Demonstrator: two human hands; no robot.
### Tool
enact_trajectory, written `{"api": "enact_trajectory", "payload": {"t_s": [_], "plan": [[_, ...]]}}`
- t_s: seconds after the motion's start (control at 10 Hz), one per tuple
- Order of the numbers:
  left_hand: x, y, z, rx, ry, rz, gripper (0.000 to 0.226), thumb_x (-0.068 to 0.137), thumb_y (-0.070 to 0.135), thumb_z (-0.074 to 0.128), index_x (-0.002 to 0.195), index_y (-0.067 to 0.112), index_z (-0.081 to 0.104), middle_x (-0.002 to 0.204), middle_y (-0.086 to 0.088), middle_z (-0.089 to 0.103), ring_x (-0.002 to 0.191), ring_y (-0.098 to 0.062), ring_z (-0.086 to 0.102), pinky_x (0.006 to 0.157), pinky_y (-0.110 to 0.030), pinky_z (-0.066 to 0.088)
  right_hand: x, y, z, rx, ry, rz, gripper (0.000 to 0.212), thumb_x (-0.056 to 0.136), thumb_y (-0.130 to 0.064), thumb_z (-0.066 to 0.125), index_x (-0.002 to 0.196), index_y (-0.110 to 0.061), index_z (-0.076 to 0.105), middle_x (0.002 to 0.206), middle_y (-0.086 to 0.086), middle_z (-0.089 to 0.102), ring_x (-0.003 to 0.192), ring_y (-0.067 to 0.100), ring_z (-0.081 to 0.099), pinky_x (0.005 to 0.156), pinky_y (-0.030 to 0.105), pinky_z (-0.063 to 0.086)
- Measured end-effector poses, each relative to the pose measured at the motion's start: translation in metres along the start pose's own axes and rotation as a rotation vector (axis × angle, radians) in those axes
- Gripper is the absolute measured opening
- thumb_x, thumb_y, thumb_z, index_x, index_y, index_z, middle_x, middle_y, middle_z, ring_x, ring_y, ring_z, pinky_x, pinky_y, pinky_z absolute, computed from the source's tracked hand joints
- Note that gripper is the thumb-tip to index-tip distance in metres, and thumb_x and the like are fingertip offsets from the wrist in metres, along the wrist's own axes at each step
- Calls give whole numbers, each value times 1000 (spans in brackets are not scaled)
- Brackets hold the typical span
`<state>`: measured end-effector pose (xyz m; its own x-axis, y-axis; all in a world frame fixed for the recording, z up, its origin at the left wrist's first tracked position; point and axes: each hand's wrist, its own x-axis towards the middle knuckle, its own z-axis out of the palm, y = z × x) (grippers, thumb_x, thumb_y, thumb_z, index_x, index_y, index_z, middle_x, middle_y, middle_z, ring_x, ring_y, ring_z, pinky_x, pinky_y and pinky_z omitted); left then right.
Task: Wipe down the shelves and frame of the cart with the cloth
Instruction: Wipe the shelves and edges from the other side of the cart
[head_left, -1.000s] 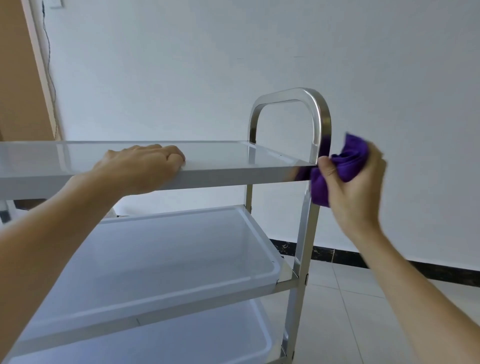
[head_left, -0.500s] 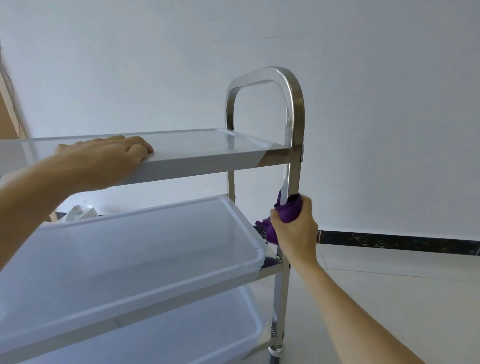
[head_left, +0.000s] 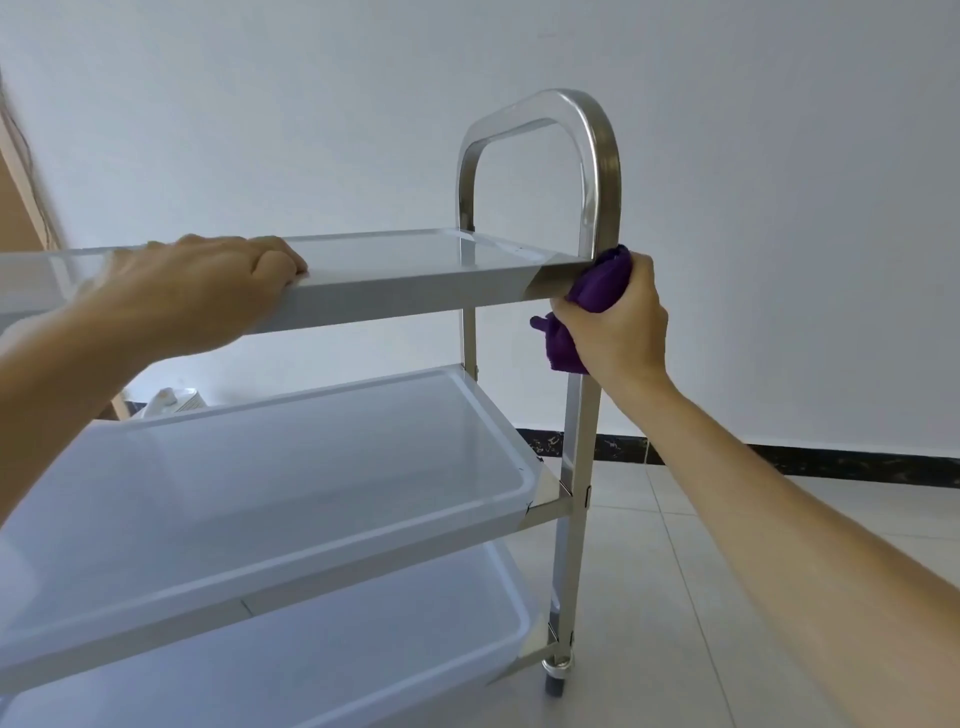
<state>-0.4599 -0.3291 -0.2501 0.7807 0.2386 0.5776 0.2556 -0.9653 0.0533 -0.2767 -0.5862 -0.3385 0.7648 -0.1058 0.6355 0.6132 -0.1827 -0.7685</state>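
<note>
At the cart's near post (head_left: 582, 415), our right hand (head_left: 621, 327) clenches the purple cloth (head_left: 597, 283) against the metal. Our left hand (head_left: 208, 291) lies flat, grasping nothing, on the top shelf (head_left: 415, 260).

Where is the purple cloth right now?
In the head view, right of centre, the purple cloth is bunched in the right hand, pressed on the steel cart's near upright post just below the top metal shelf.

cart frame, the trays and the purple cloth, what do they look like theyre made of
Cart frame: looks like polished stainless steel, with mirror-like reflections on the bent handle. Middle tray: probably matte white plastic, with rounded moulded rim and corners. Purple cloth: soft, fuzzy fabric, possibly microfibre, bunched in the right hand.
</note>
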Motion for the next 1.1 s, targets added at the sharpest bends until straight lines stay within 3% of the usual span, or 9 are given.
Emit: {"api": "enact_trajectory", "payload": {"t_s": [0.1,0.2,0.3,0.4,0.5,0.6,0.8,0.9,1.1], "plan": [[2,-13,15,82,93,12,75,79,66,2,97,28,64,91,-10,68,81,-38,61,74,-48,55,-16,18,7,-4,9,9,50,77,-22,79,113,-30,45,93,-30,62,86,-3,63,68,18,53],[5,-23,19,93,133,-19,58,87,61,6,93,42,60,89,2,66,78,-33,60,75,-49,54,-56,68,9,-4,-51,54,49,78,-13,78,109,-32,45,83,-33,60,82,-20,57,54,3,45],[0,-23,24,-68,306,70,34,96,50,25,98,53,58,110,14,60,89,-21,58,88,-52,50,-86,106,8,-26,-113,123,45,76,-13,77,104,-31,47,88,-21,60,80,-7,62,55,4,45],[-27,-9,37,-395,495,280,26,97,36,39,107,51,58,125,10,57,106,-9,54,100,-41,43,-99,125,7,-28,-129,136,45,76,-17,79,101,-36,47,86,-19,61,83,-7,61,57,8,49],[-72,18,66,-292,530,463,24,98,26,43,108,32,64,122,-1,59,109,-29,56,99,-42,38,-103,131,6,1,-140,88,48,78,-21,80,97,-48,45,92,-31,61,87,-6,62,61,9,51],[-107,38,115,-69,405,532,23,93,20,51,104,16,71,116,-5,64,99,-34,60,91,-45,40,-107,138,5,29,-162,41,48,79,-26,81,101,-50,44,96,-35,57,92,-5,61,62,12,54],[-135,48,184,20,-114,202,49,94,51,35,125,23,61,135,2,55,116,-25,57,96,-43,45,-110,152,7,128,-163,-9,39,82,-13,74,104,-35,51,93,-25,63,90,4,68,72,19,56],[-143,47,201,20,-182,84,57,96,58,25,130,27,59,138,4,57,120,-26,57,99,-45,44,-112,153,9,164,-168,-41,43,84,-4,71,101,-37,49,90,-31,62,87,-7,67,69,10,52],[-154,57,211,147,-124,118,60,95,59,30,123,20,65,125,-1,68,110,-34,65,89,-49,51,-116,154,9,178,-141,-66,41,84,-9,72,101,-39,49,88,-33,61,85,-6,65,66,10,51]]}}
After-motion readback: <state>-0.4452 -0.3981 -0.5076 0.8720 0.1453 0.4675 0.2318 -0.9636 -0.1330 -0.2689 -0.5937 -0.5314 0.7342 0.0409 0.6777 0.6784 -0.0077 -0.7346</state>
